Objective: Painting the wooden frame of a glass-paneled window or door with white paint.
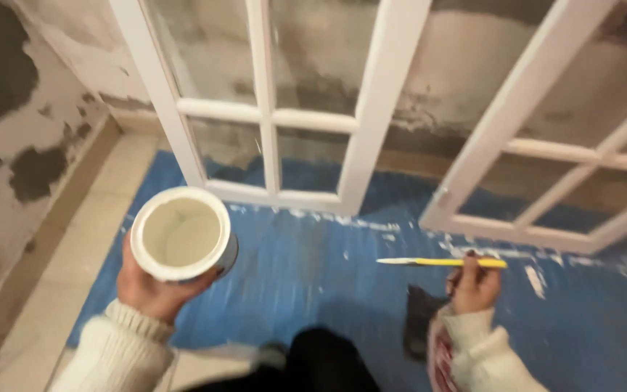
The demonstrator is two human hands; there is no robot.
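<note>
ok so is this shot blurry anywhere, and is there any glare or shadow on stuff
Head view: soft motion blur throughout, streaking the blue floor sheet and softening both window frames; the left hand with the paint can is a bit sharper than the right hand and yellow brush; a dark shadow lies by the right wrist; no strong glare.

Left hand (155, 287) cupped, raised; right hand (475, 284) fingers pinched, both sleeved.

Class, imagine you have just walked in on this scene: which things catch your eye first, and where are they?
The open white paint tub, held up in the left hand at lower left. The yellow-handled brush in the right hand points left over the blue floor sheet. Behind, two white glazed door frames lean against the patchy wall.
</note>
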